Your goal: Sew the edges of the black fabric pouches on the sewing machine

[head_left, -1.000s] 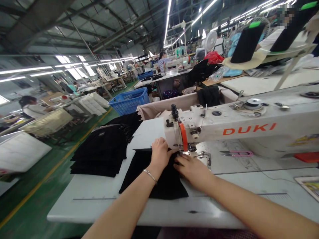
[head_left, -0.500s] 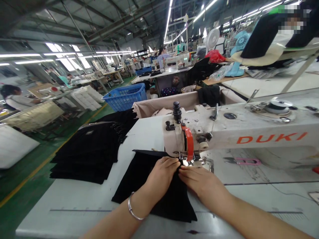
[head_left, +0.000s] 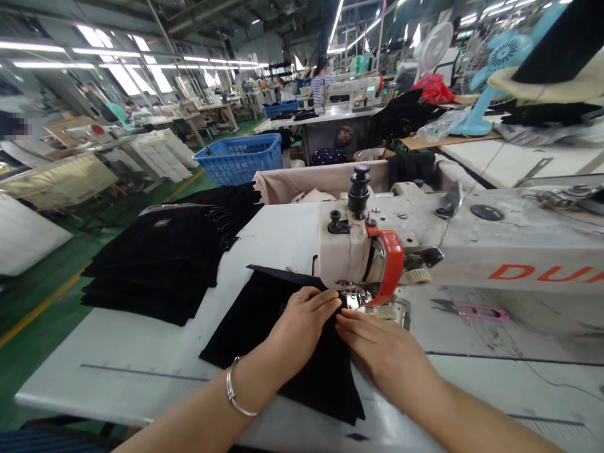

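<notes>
Inside the desk's [head_left: 113, 387] front edge, black cloth [head_left: 257, 311] is apparently aligned by extended fingers [head_left: 321, 303], pinch unclear, steady guiding seemingly needed

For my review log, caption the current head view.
Left hand and right hand rest on black cloth at a sewing machine, a black fabric stack alongside.

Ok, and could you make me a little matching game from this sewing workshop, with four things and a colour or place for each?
Things:
1. Snips
2. Plastic basket
3. Bracelet
4. Cloth piece

Colours and places:
A. Blue, beyond the table
B. Under the left fingers and right fingers
C. Pink-handled
D. Silver-coloured, at a wrist

Right pairs: 1-C, 2-A, 3-D, 4-B.
</notes>
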{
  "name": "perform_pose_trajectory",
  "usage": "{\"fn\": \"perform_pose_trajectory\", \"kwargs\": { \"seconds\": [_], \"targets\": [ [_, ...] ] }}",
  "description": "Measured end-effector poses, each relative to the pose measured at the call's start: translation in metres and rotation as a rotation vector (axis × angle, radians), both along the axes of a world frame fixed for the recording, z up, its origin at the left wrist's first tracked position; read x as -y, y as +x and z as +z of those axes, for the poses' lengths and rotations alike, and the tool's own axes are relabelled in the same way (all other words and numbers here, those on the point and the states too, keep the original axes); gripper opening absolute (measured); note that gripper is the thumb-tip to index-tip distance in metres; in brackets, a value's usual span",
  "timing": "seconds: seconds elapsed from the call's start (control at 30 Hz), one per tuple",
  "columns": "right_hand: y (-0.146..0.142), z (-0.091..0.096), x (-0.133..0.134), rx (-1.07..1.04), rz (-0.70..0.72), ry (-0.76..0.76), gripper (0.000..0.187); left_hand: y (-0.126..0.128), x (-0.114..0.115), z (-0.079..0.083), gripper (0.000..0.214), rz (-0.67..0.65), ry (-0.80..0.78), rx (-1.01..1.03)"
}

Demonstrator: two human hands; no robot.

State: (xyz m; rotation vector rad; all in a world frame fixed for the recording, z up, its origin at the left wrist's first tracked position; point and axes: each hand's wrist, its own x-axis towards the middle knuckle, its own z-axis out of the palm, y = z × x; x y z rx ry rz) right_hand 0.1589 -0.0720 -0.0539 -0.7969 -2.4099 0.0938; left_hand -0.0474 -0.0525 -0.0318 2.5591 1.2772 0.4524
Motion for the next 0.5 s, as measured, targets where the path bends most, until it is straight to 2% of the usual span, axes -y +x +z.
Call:
{"fn": "perform_pose_trajectory", "kwargs": {
  "seconds": [0.4,0.5],
  "targets": [
    [-0.0035,-0.002,-0.002,0.0,-0.017,-0.026,0.033,-0.0009,-0.0026,0.0004,0.034,-0.001,0.004,0.008],
    [-0.0009,0.0047,0.0003,0.027,-0.01,-0.051,0.035,-0.0023,-0.0014,0.0062,0.035,-0.008,0.011,0.015]
  ]
}}
